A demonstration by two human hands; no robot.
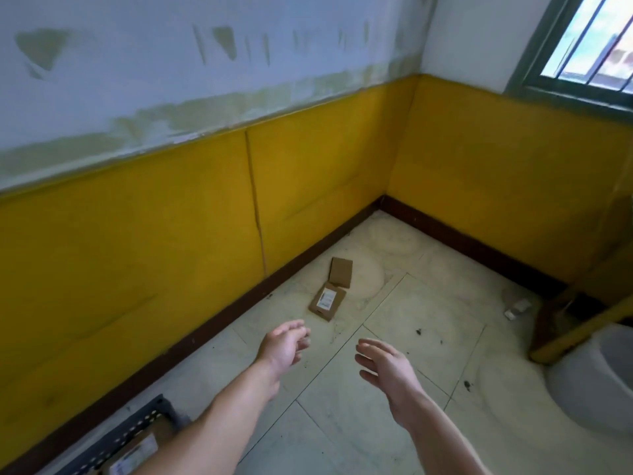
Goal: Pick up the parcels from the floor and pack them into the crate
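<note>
2 cardboard parcels (331, 291) touching on tiled floor (394, 423), empty left hand (285, 346), right hand (385, 366), crate (123, 437)

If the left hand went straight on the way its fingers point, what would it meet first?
Probably the labelled parcel lying on the floor, just ahead of the left hand, with only bare tiles between. Depth is unclear from one view, so it might pass above.

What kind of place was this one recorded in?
Probably a bare, worn indoor room, perhaps a storeroom: yellow wall panels under patchy paint, a barred window, and a stained tiled floor with two cardboard parcels lying near the wall.
</note>
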